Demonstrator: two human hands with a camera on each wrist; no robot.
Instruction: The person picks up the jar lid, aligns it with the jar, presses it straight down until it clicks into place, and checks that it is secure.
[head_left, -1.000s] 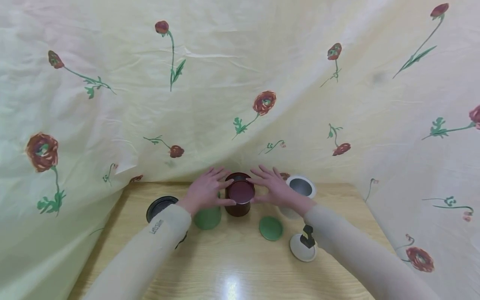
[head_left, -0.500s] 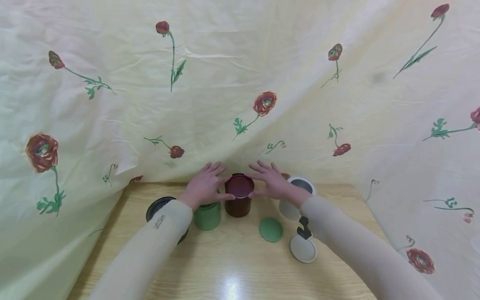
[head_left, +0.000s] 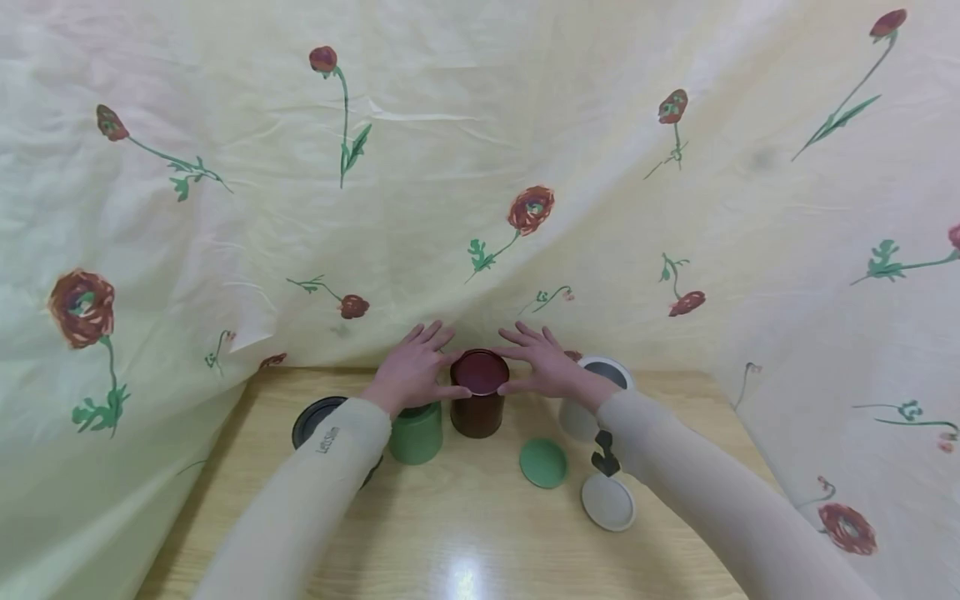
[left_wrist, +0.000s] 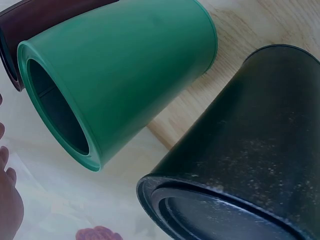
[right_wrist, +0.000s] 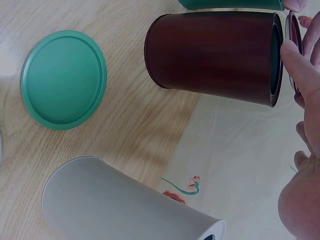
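Observation:
A dark red lid (head_left: 480, 372) is held over the mouth of the dark red can (head_left: 477, 415). My left hand (head_left: 414, 367) grips its left edge with thumb and forefinger, and my right hand (head_left: 546, 364) pinches the opposite edge. In the right wrist view a narrow gap shows between the lid (right_wrist: 294, 25) and the rim of the can (right_wrist: 212, 52). Only a few fingertips of my left hand (left_wrist: 9, 200) come into the left wrist view. The green can (left_wrist: 125, 75), uncovered, stands left of the red one, partly behind my left hand.
A black can (left_wrist: 250, 140), its lid on, stands at the left. On the right is an open white can (head_left: 577, 417), partly behind my right wrist. A green lid (head_left: 543, 463) and a white lid (head_left: 608, 502) lie on the wooden table (head_left: 420, 533). Flowered cloth (head_left: 420, 208) hangs behind.
Both hands have moved slightly away from me with the dark red lid, bringing it over the can's mouth. The green can's top is now less covered by my left hand.

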